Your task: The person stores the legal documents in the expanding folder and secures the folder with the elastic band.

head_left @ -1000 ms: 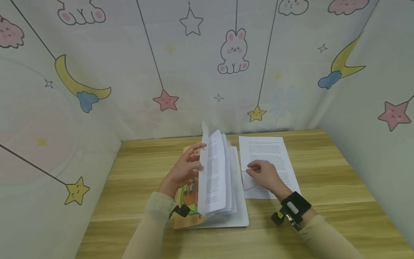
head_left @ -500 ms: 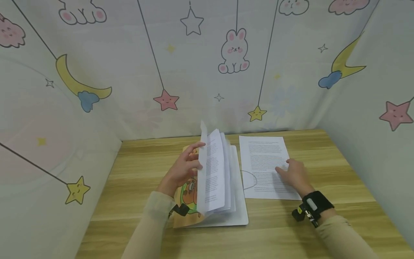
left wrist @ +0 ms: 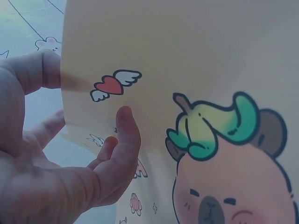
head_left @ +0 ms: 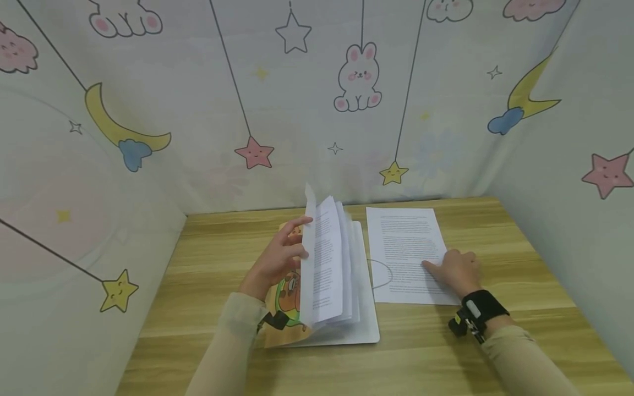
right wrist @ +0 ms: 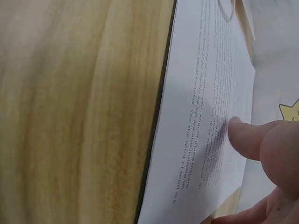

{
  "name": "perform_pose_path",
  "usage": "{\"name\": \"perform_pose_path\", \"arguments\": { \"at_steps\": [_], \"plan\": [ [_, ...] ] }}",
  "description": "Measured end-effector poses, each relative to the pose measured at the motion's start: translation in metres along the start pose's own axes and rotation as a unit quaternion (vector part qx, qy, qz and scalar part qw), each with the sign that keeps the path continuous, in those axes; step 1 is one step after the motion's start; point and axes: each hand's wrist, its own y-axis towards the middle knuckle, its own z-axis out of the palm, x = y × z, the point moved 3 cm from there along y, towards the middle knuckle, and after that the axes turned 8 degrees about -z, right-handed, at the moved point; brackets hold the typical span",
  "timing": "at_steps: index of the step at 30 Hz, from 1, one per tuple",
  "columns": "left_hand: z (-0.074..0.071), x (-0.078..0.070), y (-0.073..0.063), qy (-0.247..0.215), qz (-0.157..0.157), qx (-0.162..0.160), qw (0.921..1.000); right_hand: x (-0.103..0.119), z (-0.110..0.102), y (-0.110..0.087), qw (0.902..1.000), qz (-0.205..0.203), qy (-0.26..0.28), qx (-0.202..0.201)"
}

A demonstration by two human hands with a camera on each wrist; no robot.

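A clear-backed folder (head_left: 367,330) with a cartoon capybara cover (left wrist: 224,177) lies on the table, with printed pages (head_left: 329,264) standing up from it. My left hand (head_left: 279,258) holds a raised white leaf at its left edge. In the left wrist view, fingers pass behind the cover's edge while others lie in front. My right hand (head_left: 455,272) is at the right edge of a loose printed sheet (head_left: 403,242). Its thumb (right wrist: 247,137) presses on the text, and the other fingers reach past the edge.
A thin cord loop (head_left: 391,273) runs from the folder onto the sheet's left side. Wood-grained table (head_left: 421,357) lies below. Walls of cartoon-printed cloth (head_left: 297,110) stand behind and on both sides.
My right hand has moved right, from the cord loop near the sheet's left side to its right edge. My left hand keeps its hold, and the raised leaf has shifted slightly left.
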Motion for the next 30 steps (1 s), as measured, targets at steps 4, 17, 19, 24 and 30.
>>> {"name": "perform_pose_path", "arguments": {
  "at_steps": [4,17,19,24,30],
  "plan": [
    [0.000,-0.001,-0.002,0.000,0.000,-0.004,1.0000,0.004,-0.004,0.000,0.9998,0.003,-0.012,0.014],
    [-0.002,-0.003,-0.004,0.010,0.008,-0.005,0.9999,0.003,-0.006,0.011,0.9982,0.021,0.001,0.056],
    [-0.002,-0.002,-0.004,0.009,0.007,-0.005,0.9999,0.003,-0.006,0.011,0.9983,0.021,0.003,0.054],
    [-0.002,-0.002,-0.004,0.010,0.007,-0.004,0.9999,0.001,-0.007,0.012,0.9979,0.019,0.028,0.056],
    [-0.003,-0.003,-0.005,0.008,0.007,-0.007,0.9999,0.001,-0.012,0.011,0.9974,0.005,0.048,0.054]
  ]
}}
